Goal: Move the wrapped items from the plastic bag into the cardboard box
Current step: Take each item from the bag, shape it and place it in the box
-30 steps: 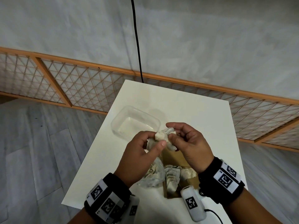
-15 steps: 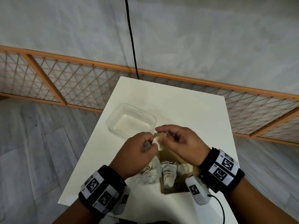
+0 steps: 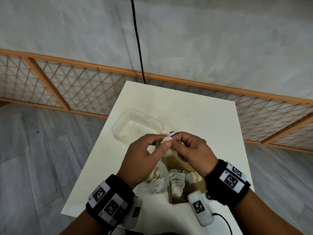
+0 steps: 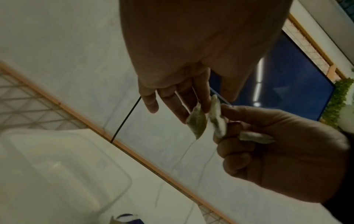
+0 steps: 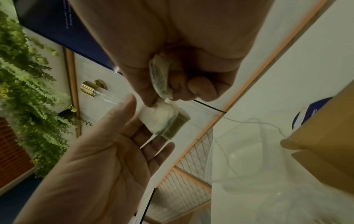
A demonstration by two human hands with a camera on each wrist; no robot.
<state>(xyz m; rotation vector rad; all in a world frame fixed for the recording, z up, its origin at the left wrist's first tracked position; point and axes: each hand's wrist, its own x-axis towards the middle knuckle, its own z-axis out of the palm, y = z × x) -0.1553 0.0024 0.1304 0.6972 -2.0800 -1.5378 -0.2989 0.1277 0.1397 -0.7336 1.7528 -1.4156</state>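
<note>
Both hands pinch small wrapped items above the box (image 3: 177, 167): left hand (image 3: 144, 160) and right hand (image 3: 194, 153) meet fingertip to fingertip on one packet (image 3: 166, 139). Bag (image 3: 157, 180) lies at the box's 9 o'clock, tub (image 3: 137, 124) at 11.

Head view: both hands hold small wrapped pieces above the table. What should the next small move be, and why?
Probably lower the right hand and drop its wrapped pieces into the cardboard box. Both hands pinch pieces in the air above the box's far end, others already lie in it, and the plastic bag beside it still holds more.
</note>
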